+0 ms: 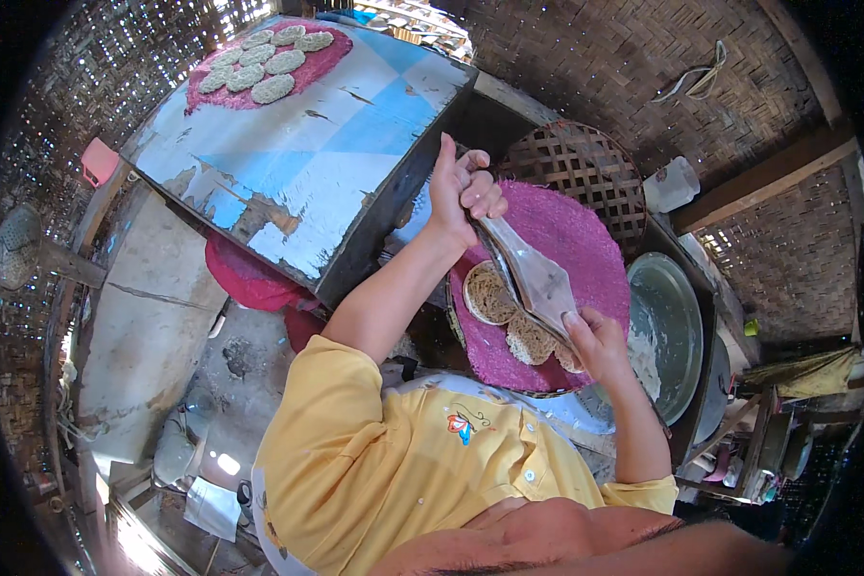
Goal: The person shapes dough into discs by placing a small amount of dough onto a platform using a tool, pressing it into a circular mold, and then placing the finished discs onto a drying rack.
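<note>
The person's yellow short-sleeved shirt (422, 451) came nearest, close to the near edge of a round tray covered with magenta mesh cloth (586, 230). Beyond it, the right hand (600, 346) was closed round the lower end of a long, greyish, flat tool with a broad middle (540, 278). The left hand (466, 187) had its fingers curled round the upper end, thumb pointing up. The tool slanted between them above the cloth, partly covering the round cakes of pale strands (528, 341) along the tray's near side; whether it touched them could not be told. A pale round ring (467, 290) beside them held brownish strands. Much of the cloth beyond the tool lay bare.

To the right, close by the right forearm, stood a wide grey-green basin (655, 288) with whitish matter inside. To the left, the left forearm passed near the dark edge of a large box with a peeling blue-and-white top (355, 192), whose nearer stretch was bare. Past the tray leaned a brown lattice basket (586, 173), with a translucent plastic container (675, 185) beside it. On the box's far end, a second magenta cloth (328, 60) bore several pale, round cakes (273, 89).
</note>
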